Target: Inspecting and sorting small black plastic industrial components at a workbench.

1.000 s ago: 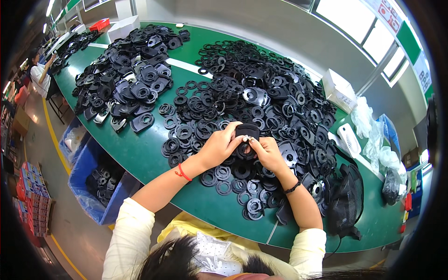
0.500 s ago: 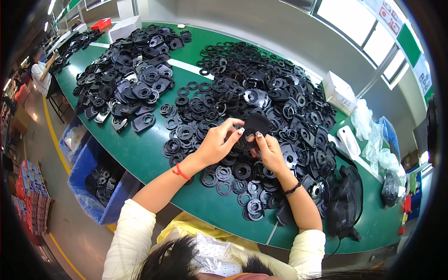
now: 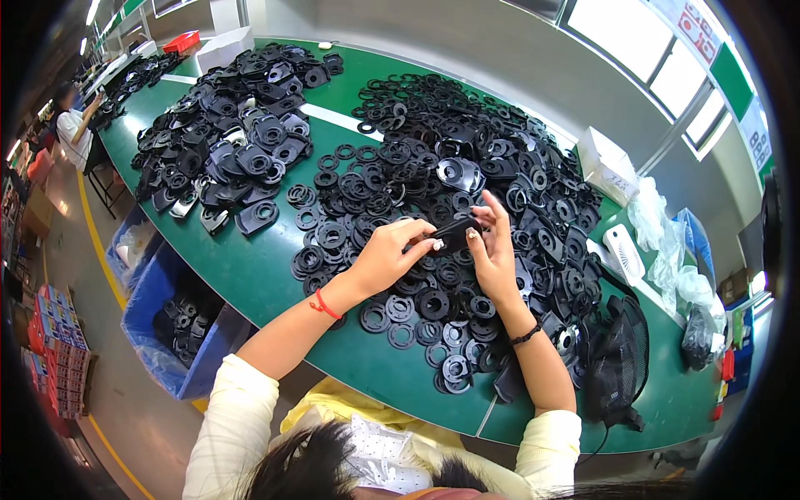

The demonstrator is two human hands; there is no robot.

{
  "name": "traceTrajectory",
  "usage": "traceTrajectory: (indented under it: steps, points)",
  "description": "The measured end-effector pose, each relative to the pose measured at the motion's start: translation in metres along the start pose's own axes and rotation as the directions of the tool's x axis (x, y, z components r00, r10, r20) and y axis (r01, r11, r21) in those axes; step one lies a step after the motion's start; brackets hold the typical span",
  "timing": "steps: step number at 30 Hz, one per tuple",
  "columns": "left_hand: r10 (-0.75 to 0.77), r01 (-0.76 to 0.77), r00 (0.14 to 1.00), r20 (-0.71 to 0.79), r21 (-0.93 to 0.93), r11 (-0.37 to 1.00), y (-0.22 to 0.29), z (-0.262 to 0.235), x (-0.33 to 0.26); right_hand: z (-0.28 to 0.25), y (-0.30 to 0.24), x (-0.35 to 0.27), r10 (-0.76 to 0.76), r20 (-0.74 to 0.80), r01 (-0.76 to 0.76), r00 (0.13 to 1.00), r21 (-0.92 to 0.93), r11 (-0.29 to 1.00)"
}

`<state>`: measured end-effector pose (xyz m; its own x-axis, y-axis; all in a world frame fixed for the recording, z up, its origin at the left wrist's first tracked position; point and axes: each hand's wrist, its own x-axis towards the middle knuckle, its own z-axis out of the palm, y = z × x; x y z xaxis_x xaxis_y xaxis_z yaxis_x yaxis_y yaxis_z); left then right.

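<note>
A small black plastic part (image 3: 452, 237) is held up above a heap of similar parts, tilted nearly edge-on. My left hand (image 3: 392, 257) pinches its left side between thumb and fingers. At the part's right edge, my right hand (image 3: 497, 260) has its thumb on the piece; the index finger points up and away, while other fingers curl near the edge. Below and around both hands spreads the heap of black rings and plates with round holes (image 3: 533, 179). Loose black rings (image 3: 402, 335) lie at the heap's near side. Fingers partly hide the held part.
A second pile of black plates (image 3: 242, 158) covers the left of the green table (image 3: 275, 287). To the right are a white carton (image 3: 607, 167), clear plastic bags (image 3: 658, 233), a white fan-like device (image 3: 622, 254) and a black mesh bag (image 3: 615, 358). A blue bin (image 3: 158, 354) stands below the left edge.
The black part has turned from showing its flat face to nearly edge-on and sits slightly lower. My right hand's fingers have lifted and straightened upward; my left hand has barely moved.
</note>
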<state>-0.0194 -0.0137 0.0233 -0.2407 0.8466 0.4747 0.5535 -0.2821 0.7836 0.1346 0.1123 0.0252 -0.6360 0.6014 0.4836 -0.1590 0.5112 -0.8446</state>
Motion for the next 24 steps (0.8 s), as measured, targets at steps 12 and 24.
traceTrajectory:
  steps: [12,24]
  points:
    - [0.133,-0.133,0.991,0.012,0.173,0.976,-0.009,0.008,-0.004,0.006,-0.006,-0.005,-0.068,0.133,0.108,0.989,-0.324,0.940]
    - [0.118,-0.121,0.993,0.027,0.185,0.975,-0.007,0.006,-0.004,0.010,-0.008,-0.008,-0.016,0.124,0.052,0.992,-0.295,0.954]
